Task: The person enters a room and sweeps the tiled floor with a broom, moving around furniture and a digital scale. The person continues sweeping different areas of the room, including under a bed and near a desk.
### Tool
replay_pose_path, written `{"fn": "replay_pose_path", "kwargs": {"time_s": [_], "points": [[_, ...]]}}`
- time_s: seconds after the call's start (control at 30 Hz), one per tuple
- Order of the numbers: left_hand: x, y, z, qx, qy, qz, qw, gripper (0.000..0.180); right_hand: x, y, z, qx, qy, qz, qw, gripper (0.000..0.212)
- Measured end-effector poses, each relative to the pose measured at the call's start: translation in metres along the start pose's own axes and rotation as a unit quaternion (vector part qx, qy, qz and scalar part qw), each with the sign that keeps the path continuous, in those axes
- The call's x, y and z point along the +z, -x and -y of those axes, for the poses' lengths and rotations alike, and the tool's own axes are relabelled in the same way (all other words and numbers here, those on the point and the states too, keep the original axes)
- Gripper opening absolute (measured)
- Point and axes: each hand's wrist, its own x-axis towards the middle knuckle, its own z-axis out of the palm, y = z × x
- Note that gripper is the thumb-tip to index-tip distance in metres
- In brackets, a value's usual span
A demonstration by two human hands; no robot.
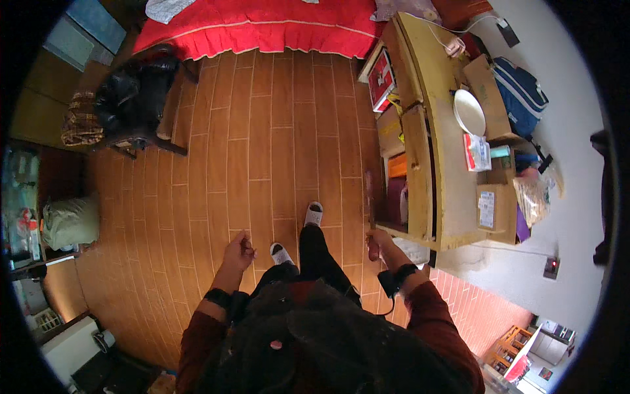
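My left hand [239, 252] hangs over the tiled floor, left of my slippers. Its fingers are loosely bent and apart, and nothing shows in them. On the other side, my right hand [378, 243] is near the front corner of the wooden cabinet [453, 210]. Its fingers are curled in; a reddish shape shows below them, and I cannot make out whether it is a held thing or part of the hand. A black band [218, 299] is around my left wrist, and a black device [388, 283] with a cable is strapped at my right.
A black padded chair [134, 92] stands at the far left. Across the far end is a bed with a red skirt [262, 33]. A white bowl [469, 113], cardboard boxes [497, 209] and a blue bag [518, 95] crowd the cabinet top. One cabinet door [418, 174] stands ajar.
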Motion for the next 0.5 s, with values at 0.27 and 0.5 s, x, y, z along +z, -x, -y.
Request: {"fn": "replay_pose_path", "kwargs": {"time_s": [0.27,0.5], "points": [[0.056,-0.023,-0.028,-0.002,-0.032,0.01,0.999,0.016,0.073,-0.05,0.09,0.137,-0.019,0.174,0.975,0.017],[0.147,-0.029,-0.059,0.054,-0.206,-0.076,0.974,0.018,0.109,-0.08,0.198,0.106,0.064,0.253,0.959,0.012]]}}
